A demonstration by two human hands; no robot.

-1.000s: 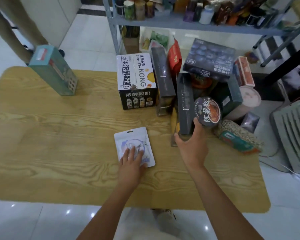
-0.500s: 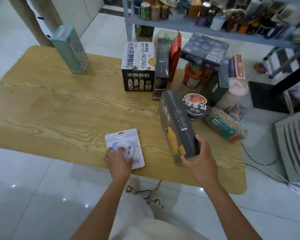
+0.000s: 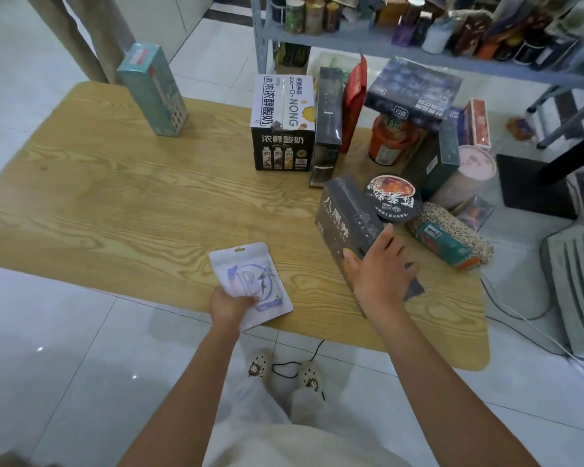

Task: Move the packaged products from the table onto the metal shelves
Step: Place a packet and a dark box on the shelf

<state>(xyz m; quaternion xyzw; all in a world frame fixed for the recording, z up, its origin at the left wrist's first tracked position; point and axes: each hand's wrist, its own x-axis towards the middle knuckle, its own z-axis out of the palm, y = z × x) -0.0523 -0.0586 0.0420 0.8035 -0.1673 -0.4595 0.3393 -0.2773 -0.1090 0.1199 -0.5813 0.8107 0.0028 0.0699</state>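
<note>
The white pouch (image 3: 246,278) has slid to overhang the table's (image 3: 132,203) near edge, with wide tabletop to its left. The left hand (image 3: 230,303) clutches the pouch; the right hand (image 3: 381,274) grasps the dark box's (image 3: 351,227) near end.

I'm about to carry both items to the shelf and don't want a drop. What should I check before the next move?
1. Left hand grip on the white pouch: ok, the fingers are curled round its near corner.
2. Right hand grip on the dark box: ok, thumb and fingers clasp its near end.
3. Dark box clear of the noodle bowl: cannot tell, the bowl sits right beside it.
4. Free spot on the metal shelf: not ok, the visible stretch is crowded.
5. Floor clear: not ok, a black cord lies between the slippers.
</note>
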